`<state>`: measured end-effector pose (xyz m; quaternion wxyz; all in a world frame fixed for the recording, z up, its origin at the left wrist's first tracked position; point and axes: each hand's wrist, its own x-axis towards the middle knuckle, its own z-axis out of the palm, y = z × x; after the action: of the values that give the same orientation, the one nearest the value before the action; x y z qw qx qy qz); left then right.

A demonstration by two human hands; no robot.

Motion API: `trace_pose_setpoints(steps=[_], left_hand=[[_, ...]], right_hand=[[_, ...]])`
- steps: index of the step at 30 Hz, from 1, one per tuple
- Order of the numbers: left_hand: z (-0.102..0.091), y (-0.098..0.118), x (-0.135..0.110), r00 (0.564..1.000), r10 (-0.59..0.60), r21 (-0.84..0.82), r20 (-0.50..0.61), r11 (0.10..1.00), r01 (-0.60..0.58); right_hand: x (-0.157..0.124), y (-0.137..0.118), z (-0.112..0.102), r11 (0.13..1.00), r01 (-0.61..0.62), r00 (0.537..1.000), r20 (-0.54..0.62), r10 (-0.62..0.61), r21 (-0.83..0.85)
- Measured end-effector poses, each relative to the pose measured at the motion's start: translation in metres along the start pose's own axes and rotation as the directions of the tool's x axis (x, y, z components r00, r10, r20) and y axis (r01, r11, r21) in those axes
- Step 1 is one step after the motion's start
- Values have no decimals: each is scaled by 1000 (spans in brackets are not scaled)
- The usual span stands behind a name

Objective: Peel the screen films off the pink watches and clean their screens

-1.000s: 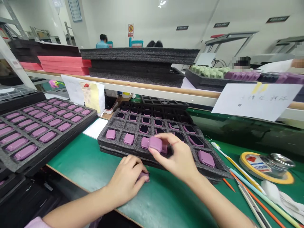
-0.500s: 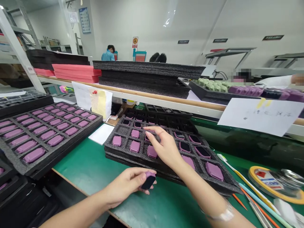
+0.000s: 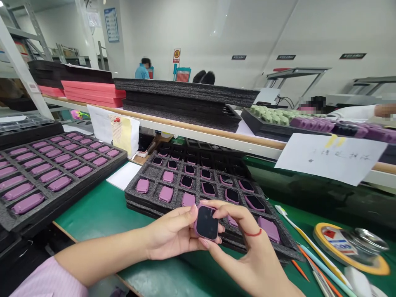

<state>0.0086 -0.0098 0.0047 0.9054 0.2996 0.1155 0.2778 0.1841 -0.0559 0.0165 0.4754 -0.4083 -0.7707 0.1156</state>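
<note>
A purple smartwatch case with a black screen is held up in front of the near edge of the middle foam tray. My left hand grips its left side, thumb at the upper corner and fingers behind. On the other side, my right hand pinches the case by its top and bottom edges. Behind them the black tray holds more purple cases; some show black screens, others, such as the purple case, show plain purple faces. One back-left pocket has no case in it.
Left is another foam tray of purple cases. A toothbrush, several thin tools and a yellow tape roll lie right. The shelf carries stacked black foam and a tray of green and purple cases. Co-workers are beyond.
My right hand has come back from over the middle tray to the held watch case and now grips it too. My left hand has raised the case slightly right, screen turned towards me.
</note>
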Motion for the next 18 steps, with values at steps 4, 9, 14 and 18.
trace_pose_setpoints(steps=[4, 9, 14, 18], left_hand=[[3, 3, 10, 999, -27, 59, 19, 998, 26], [-9, -2, 18, 999, -27, 47, -39, 998, 29], [-21, -3, 16, 997, -57, -3, -44, 998, 57], [-22, 1, 13, 999, -43, -23, -13, 999, 43]], right_hand=[[4, -2, -12, 989, -115, 993, 50, 111, 94], [8, 7, -13, 981, -170, 985, 44, 167, 96], [5, 10, -14, 977, -154, 933, -303, 193, 146], [-1, 10, -13, 974, -147, 938, -288, 193, 175]])
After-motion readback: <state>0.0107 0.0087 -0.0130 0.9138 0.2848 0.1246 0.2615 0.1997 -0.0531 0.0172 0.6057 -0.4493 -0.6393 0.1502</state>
